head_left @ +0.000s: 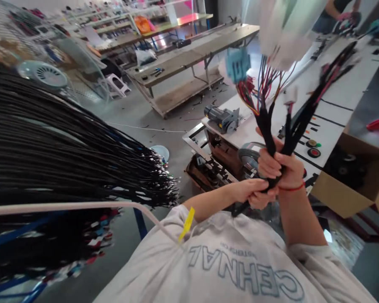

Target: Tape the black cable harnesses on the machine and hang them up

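A wire harness point(265, 128) with black-wrapped branches is held upright in front of my chest. My left hand point(255, 192) is closed round its lower trunk. Just above it, my right hand point(291, 169) wraps its fingers round the place where the branches split. Loose coloured wires fan out at the top, with a light-blue connector point(238, 65) on the left and blurred whitish pieces point(282, 31) above. A thicker black branch point(318, 90) leans to the upper right, its tip smeared by motion. The harness's lower end is mostly hidden by my hands.
Many black cables point(66, 147) hang over a blue-legged rack at left, near a large fan point(47, 75). Ahead stand a white worktable point(337, 113) with a motor point(219, 118) and buttons, a cardboard box point(341, 195), and a long bench point(189, 54). Another person works at upper right.
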Demonstrator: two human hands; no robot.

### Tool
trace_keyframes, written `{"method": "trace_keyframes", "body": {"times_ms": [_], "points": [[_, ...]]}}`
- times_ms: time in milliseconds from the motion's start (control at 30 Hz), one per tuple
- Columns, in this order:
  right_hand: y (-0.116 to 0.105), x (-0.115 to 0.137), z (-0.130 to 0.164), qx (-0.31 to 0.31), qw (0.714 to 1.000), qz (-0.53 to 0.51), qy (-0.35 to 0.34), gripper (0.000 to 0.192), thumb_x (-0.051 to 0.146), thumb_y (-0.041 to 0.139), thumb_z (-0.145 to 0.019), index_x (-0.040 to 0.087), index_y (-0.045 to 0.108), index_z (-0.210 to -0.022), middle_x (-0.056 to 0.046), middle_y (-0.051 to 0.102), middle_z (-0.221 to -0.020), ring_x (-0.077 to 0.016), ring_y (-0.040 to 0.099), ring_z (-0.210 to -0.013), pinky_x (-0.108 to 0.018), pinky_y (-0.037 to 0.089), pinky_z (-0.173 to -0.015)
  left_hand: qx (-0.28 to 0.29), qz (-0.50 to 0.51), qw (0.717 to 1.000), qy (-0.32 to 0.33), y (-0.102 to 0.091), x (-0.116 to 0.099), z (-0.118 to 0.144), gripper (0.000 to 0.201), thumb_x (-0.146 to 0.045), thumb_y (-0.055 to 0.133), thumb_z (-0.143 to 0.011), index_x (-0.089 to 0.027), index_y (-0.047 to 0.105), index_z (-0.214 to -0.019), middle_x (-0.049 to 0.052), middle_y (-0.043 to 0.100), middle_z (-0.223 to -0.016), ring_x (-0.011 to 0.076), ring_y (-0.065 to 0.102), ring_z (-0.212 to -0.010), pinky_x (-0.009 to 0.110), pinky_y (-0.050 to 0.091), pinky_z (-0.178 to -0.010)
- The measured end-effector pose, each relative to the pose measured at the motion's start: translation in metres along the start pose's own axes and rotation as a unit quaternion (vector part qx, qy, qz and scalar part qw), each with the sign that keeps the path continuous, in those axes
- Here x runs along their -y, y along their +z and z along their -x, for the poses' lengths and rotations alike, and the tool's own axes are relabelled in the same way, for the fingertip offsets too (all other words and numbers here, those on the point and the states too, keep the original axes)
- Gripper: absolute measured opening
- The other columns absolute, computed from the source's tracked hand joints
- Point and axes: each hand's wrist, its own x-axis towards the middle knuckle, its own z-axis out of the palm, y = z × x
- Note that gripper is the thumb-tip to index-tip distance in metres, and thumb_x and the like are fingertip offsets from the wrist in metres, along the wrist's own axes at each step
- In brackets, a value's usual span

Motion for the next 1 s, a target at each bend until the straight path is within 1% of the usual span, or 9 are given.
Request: {"method": "trace_keyframes", "body": {"times_ms": [133, 267, 333, 433, 533, 700, 800, 900, 1000], "points": [[-0.002, -0.017, 0.01, -0.232, 0.962, 0.113, -0.094, 0.03, 0.028, 0.073, -0.074, 0.024, 0.061, -0.101, 0.007, 0.046, -0.062, -0.0078, 0.043, -0.049, -0.022, 0.04, -0.047, -0.224, -0.296, 0.919, 0.135, -0.009, 0.001, 0.012, 0.035, -0.053, 0.054, -0.087, -0.019, 0.048, -0.081, -0.003, 0.042, -0.062, 0.0103, 0.04, -0.054, 0.022, 0.033, -0.053], [-0.022, -0.02, 0.018, -0.322, 0.938, 0.074, -0.103, 0.024, 0.027, 0.075, -0.07, 0.021, 0.059, -0.087, 0.006, 0.046, -0.062, -0.0077, 0.043, -0.051, -0.023, 0.044, -0.052, -0.328, -0.456, 0.821, 0.104, -0.017, 0.015, 0.023, 0.021, -0.04, 0.053, -0.091, -0.019, 0.053, -0.085, 0.0, 0.053, -0.072, 0.0141, 0.052, -0.067, 0.024, 0.037, -0.063], [-0.032, -0.006, 0.022, -0.304, 0.949, 0.02, -0.081, 0.021, 0.029, 0.073, -0.072, 0.021, 0.059, -0.085, 0.007, 0.043, -0.06, -0.0067, 0.039, -0.049, -0.021, 0.042, -0.048, -0.261, -0.432, 0.859, 0.087, -0.02, 0.022, 0.031, 0.023, -0.041, 0.053, -0.09, -0.019, 0.055, -0.084, -0.001, 0.053, -0.069, 0.0131, 0.051, -0.065, 0.023, 0.038, -0.062], [-0.036, 0.017, 0.021, -0.233, 0.969, -0.044, -0.069, 0.017, 0.034, 0.069, -0.08, 0.02, 0.06, -0.085, 0.01, 0.034, -0.054, -0.0036, 0.028, -0.041, -0.016, 0.032, -0.038, -0.027, -0.26, 0.965, 0.021, -0.023, 0.024, 0.04, 0.034, -0.051, 0.053, -0.087, -0.018, 0.059, -0.083, -0.001, 0.05, -0.066, 0.0109, 0.044, -0.054, 0.022, 0.037, -0.051], [-0.034, 0.029, 0.01, -0.151, 0.982, -0.085, -0.078, 0.021, 0.039, 0.067, -0.082, 0.02, 0.06, -0.089, 0.013, 0.028, -0.052, -0.0003, 0.019, -0.037, -0.012, 0.024, -0.036, 0.128, -0.079, 0.985, -0.088, -0.02, 0.022, 0.035, 0.044, -0.059, 0.053, -0.083, -0.016, 0.062, -0.085, -0.002, 0.043, -0.058, 0.0089, 0.031, -0.041, 0.023, 0.025, -0.037], [-0.056, 0.032, -0.007, -0.197, 0.97, 0.024, -0.138, 0.023, 0.037, 0.075, -0.079, 0.022, 0.058, -0.077, 0.01, 0.033, -0.049, -0.002, 0.025, -0.038, -0.017, 0.028, -0.037, -0.067, -0.117, 0.99, 0.043, -0.012, 0.018, 0.016, 0.043, -0.06, 0.051, -0.086, -0.017, 0.056, -0.085, -0.005, 0.039, -0.056, 0.0083, 0.032, -0.044, 0.021, 0.028, -0.041], [-0.078, 0.028, -0.011, -0.254, 0.937, 0.073, -0.227, 0.019, 0.033, 0.068, -0.086, 0.025, 0.056, -0.073, 0.008, 0.036, -0.051, -0.0052, 0.032, -0.04, -0.021, 0.029, -0.037, -0.207, -0.306, 0.92, 0.13, -0.016, 0.012, 0.015, 0.032, -0.049, 0.06, -0.085, -0.017, 0.057, -0.086, 0.0, 0.053, -0.065, 0.0121, 0.05, -0.06, 0.023, 0.04, -0.058], [-0.083, 0.028, -0.012, -0.25, 0.938, 0.052, -0.232, 0.017, 0.032, 0.066, -0.087, 0.027, 0.055, -0.075, 0.007, 0.037, -0.053, -0.0068, 0.033, -0.042, -0.022, 0.03, -0.038, -0.226, -0.378, 0.884, 0.156, -0.022, 0.006, 0.016, 0.025, -0.04, 0.054, -0.091, -0.016, 0.058, -0.099, 0.004, 0.063, -0.074, 0.0147, 0.057, -0.068, 0.025, 0.043, -0.067], [-0.067, 0.026, -0.008, -0.21, 0.967, 0.02, -0.146, 0.02, 0.039, 0.071, -0.08, 0.026, 0.057, -0.083, 0.006, 0.043, -0.061, -0.0075, 0.039, -0.049, -0.022, 0.038, -0.045, -0.168, -0.327, 0.913, 0.179, -0.024, 0.0, 0.013, 0.033, -0.037, 0.043, -0.096, -0.017, 0.046, -0.123, 0.006, 0.068, -0.084, 0.0125, 0.059, -0.066, 0.025, 0.045, -0.068]]}}
